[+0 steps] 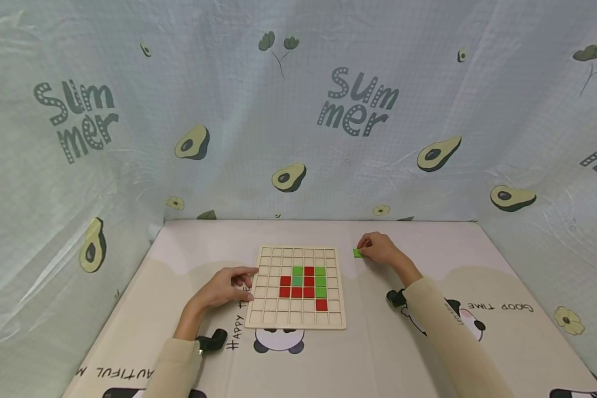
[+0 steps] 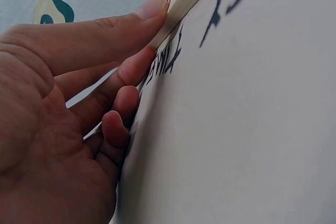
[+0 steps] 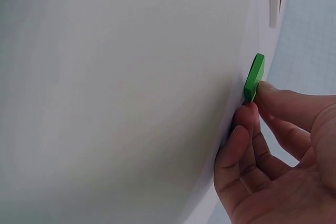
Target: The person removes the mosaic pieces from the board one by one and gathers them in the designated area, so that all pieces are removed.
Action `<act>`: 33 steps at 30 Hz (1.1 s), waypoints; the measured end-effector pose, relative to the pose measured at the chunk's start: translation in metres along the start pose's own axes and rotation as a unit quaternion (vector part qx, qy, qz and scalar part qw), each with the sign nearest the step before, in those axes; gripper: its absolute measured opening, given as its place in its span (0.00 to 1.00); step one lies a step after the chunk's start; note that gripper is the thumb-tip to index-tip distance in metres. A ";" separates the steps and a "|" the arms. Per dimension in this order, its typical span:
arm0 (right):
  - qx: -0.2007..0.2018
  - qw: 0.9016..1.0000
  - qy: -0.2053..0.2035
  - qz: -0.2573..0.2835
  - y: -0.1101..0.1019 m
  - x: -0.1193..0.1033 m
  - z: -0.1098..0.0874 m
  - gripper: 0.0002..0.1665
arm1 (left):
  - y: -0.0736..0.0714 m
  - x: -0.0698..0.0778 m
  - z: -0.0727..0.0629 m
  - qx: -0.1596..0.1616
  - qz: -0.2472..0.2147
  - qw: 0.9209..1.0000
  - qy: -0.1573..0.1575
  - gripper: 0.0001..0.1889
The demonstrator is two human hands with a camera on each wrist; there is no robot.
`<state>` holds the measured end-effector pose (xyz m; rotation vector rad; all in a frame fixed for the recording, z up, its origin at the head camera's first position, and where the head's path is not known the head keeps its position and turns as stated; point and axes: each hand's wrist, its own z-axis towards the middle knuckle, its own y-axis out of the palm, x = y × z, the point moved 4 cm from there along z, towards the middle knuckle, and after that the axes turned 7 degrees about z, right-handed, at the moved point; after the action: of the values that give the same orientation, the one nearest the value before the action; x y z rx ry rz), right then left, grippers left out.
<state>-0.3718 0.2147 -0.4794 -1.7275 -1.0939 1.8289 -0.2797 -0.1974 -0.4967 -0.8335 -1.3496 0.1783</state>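
A square wooden grid board (image 1: 271, 318) lies on the table, with several red tiles (image 1: 296, 292) and green tiles (image 1: 320, 281) in its cells. At the board's left edge rests my left hand (image 1: 223, 287), thumb and index finger extended and touching the wooden side. The left wrist view shows that thumb on the edge and the other fingers loosely bent below. Right of the board's far corner, my right hand (image 1: 380, 248) pinches a flat green tile (image 3: 254, 77) between thumb and fingers, close over the table.
The light tablecloth (image 1: 378, 354) has printed pandas and lettering. Behind and to both sides hangs a pale curtain (image 1: 239, 99) with avocado prints. A black wrist camera (image 1: 212, 340) sits on the left wrist, another (image 1: 396, 298) on the right.
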 end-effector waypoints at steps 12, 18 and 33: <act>0.014 1.000 -0.023 -0.005 -0.005 -0.003 -0.002 0.08 | 0.000 0.000 -0.002 0.000 0.010 1.000 -0.004 0.37; 0.016 0.998 -0.064 0.000 -0.007 -0.021 -0.001 0.08 | -0.002 -0.001 -0.002 0.000 0.008 1.000 -0.004 0.36; -0.007 0.993 -0.119 0.007 0.024 -0.088 -0.002 0.08 | -0.001 0.000 -0.001 -0.002 0.005 1.000 0.000 0.37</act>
<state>-0.3509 0.1349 -0.4400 -1.5573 -1.1894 2.0824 -0.2790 -0.1984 -0.4962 -0.8440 -1.3472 0.1824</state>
